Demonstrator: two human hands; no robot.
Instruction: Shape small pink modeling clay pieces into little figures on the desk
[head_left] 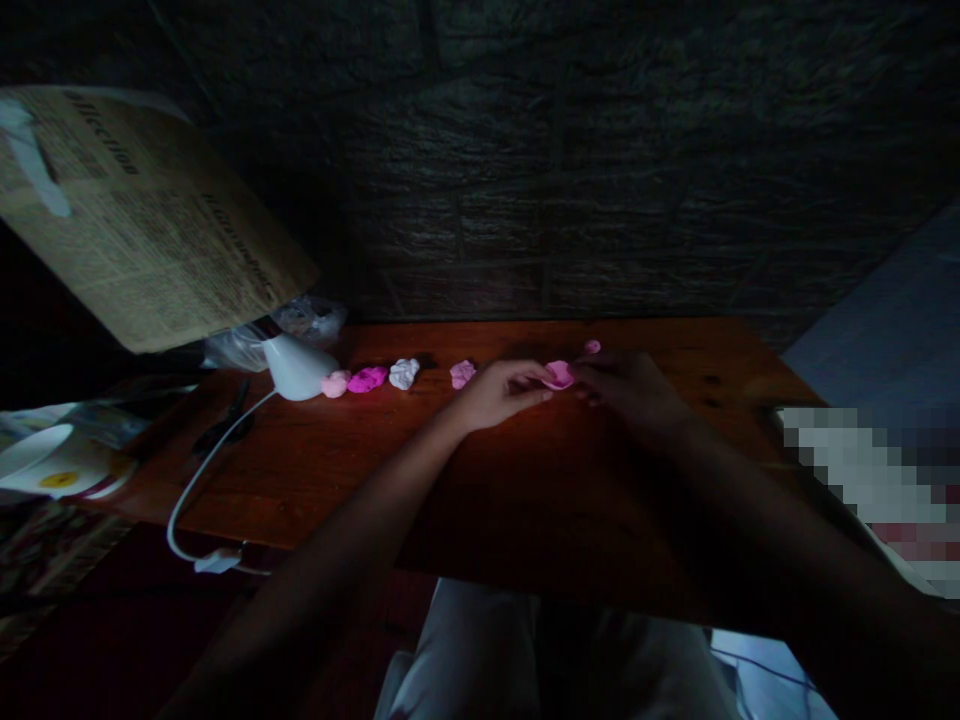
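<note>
1. Head view: L hand [501, 393] has thumb + fingers pinched on L edge of thin pink pc [558, 376], which is btwn both hands, above wood table [322, 450].
2. R hand [636, 392] in shadow, fingertips at R edge of same pc; too dark, can't tell if gripping or just touching.
3. Small pink blob [592, 347] just behind R fingers, apart from the pc.
4. Row on table, L of L hand: dusty-pink lump [462, 374] just beside it, then white lump [404, 373], magenta lump [367, 379], pale-pink lump [334, 384]; last one right by white lamp base [289, 365].
5. Lampshade [172, 230] w/ printed lettering, upper L; white cord [180, 500] runs fwd from base.
6. Far L: white cup [37, 460] w/ yellow spot. Dark tool [225, 430] lies btwn cup & lamp base, type unclear.
</note>
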